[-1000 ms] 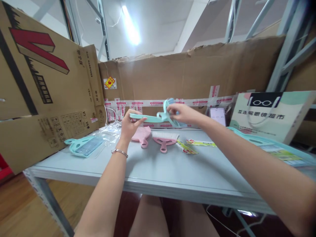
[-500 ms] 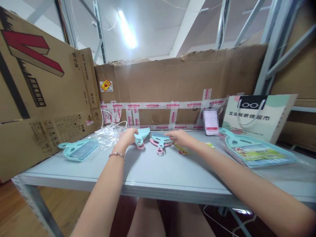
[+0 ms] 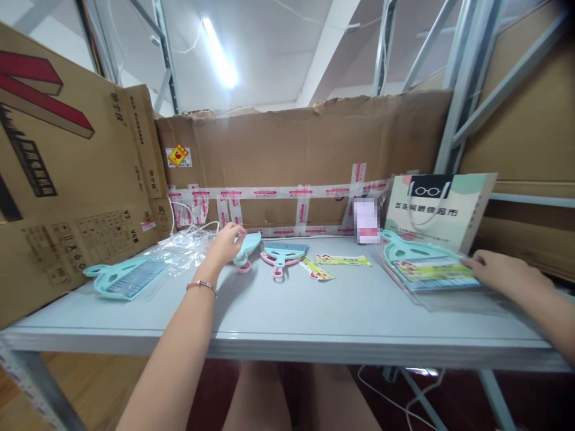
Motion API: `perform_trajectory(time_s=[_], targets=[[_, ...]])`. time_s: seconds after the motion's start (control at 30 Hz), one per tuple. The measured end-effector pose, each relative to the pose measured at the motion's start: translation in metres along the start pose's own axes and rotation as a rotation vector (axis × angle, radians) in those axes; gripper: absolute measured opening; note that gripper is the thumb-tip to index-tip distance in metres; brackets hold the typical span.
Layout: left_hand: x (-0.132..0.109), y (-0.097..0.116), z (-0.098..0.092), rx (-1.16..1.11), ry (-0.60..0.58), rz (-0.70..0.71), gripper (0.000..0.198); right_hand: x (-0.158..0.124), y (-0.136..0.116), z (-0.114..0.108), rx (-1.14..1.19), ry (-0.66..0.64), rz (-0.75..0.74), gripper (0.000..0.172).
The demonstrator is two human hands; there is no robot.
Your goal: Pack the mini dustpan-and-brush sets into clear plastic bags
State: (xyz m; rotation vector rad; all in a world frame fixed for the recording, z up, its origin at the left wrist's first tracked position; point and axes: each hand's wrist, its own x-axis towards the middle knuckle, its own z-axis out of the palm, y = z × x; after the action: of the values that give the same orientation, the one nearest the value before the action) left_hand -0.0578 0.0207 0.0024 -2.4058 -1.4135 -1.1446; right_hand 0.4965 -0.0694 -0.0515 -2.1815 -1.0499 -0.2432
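A broad strip of table (image 3: 314,317) is lying open along the near edge. Farther back, small dustpans (image 3: 250,242), a brush (image 3: 284,251) and packaged sets (image 3: 426,272) are crowding it, and a cardboard wall (image 3: 291,149) and a box (image 3: 67,191) are closing the back and left.

A pale grey desk (image 3: 314,311) meets a taped cardboard sheet (image 3: 314,143) along its far edge, with a printed cardboard box (image 3: 67,179) at left. Grey metal rack posts (image 3: 453,102) rise far right. A tube light (image 3: 218,54) glows overhead, and wooden floor (image 3: 90,389) shows near left.
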Motion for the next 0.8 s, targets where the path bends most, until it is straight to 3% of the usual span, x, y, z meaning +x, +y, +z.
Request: perform_trajectory(time_s=[0.07, 0.13, 0.23, 0.3, 0.4, 0.47, 0.53, 0.6, 0.67, 0.8], targets=[[0.0, 0.0, -0.001, -0.03, -0.003, 0.016, 0.019, -0.011, -0.013, -0.007, -0.129, -0.048, -0.023, 0.029], [0.0, 0.001, -0.002, -0.054, 0.007, 0.031, 0.019, -0.019, -0.03, -0.019, -0.159, 0.012, -0.053, 0.02], [0.001, 0.011, -0.001, -0.129, 0.076, 0.034, 0.017, -0.028, -0.064, -0.037, -0.068, 0.084, -0.031, 0.015], [0.001, 0.023, 0.002, -0.27, 0.097, -0.022, 0.016, -0.036, -0.095, -0.042, 0.04, 0.107, -0.106, 0.01], [0.0, 0.044, 0.006, -0.667, -0.103, -0.219, 0.029, -0.056, -0.154, -0.03, 0.26, 0.033, -0.302, 0.011], [-0.001, 0.052, 0.01, -0.924, -0.294, -0.362, 0.041, -0.073, -0.196, -0.012, 0.414, -0.03, -0.389, 0.014], [-0.002, 0.054, 0.012, -1.048, -0.376, -0.484, 0.044, -0.09, -0.235, 0.009, 0.531, -0.122, -0.488, 0.017], [-0.001, 0.05, 0.015, -1.077, -0.314, -0.57, 0.04, -0.105, -0.265, 0.028, 0.591, -0.231, -0.558, 0.019], [0.0, 0.042, 0.017, -1.087, -0.178, -0.611, 0.036, -0.115, -0.282, 0.042, 0.657, -0.27, -0.553, 0.019], [0.003, 0.034, 0.023, -1.116, 0.049, -0.614, 0.031, -0.128, -0.287, 0.051, 0.878, -0.061, -0.524, 0.018]])
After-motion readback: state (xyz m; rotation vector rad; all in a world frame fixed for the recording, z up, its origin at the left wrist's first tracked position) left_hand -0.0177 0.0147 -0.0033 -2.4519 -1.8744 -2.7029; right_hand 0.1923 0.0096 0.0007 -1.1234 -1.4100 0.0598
